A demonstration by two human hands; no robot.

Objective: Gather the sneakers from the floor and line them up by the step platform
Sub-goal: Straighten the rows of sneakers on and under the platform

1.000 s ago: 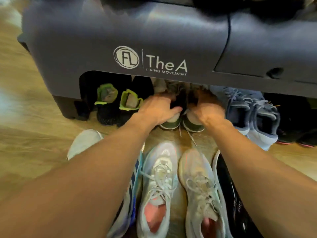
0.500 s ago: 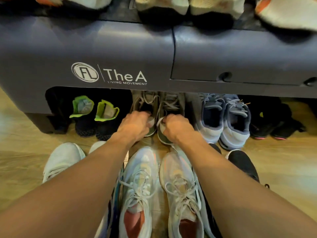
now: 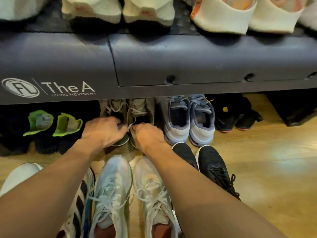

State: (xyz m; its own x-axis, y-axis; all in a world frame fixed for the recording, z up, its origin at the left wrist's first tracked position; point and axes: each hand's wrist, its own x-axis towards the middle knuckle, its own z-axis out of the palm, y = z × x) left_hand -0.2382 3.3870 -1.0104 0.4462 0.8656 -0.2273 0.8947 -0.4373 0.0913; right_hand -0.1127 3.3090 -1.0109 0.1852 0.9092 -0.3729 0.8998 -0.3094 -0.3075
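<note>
A dark grey step platform (image 3: pixel 154 62) spans the view, with sneakers tucked under its front edge. My left hand (image 3: pixel 103 131) grips the heel of the left shoe of an olive-grey pair (image 3: pixel 113 107). My right hand (image 3: pixel 149 136) grips the heel of that pair's right shoe (image 3: pixel 140 107). Both shoes point toes-in under the platform. Left of them stands a black pair with green collars (image 3: pixel 53 124). To their right is a blue-grey pair (image 3: pixel 188 121), then a black pair (image 3: pixel 238 117) deep in shadow.
Nearer me on the wooden floor (image 3: pixel 274 160) lie a pale blue and white pair (image 3: pixel 130 191), a white striped pair (image 3: pixel 22 174) and a black pair (image 3: pixel 202 160). Several white sneakers (image 3: pixel 223 16) sit on top of the platform.
The view has shifted right and tilted up, revealing the shoes on top. Both hands have stayed on the heels of the olive-grey pair, which sits slightly further out from under the platform.
</note>
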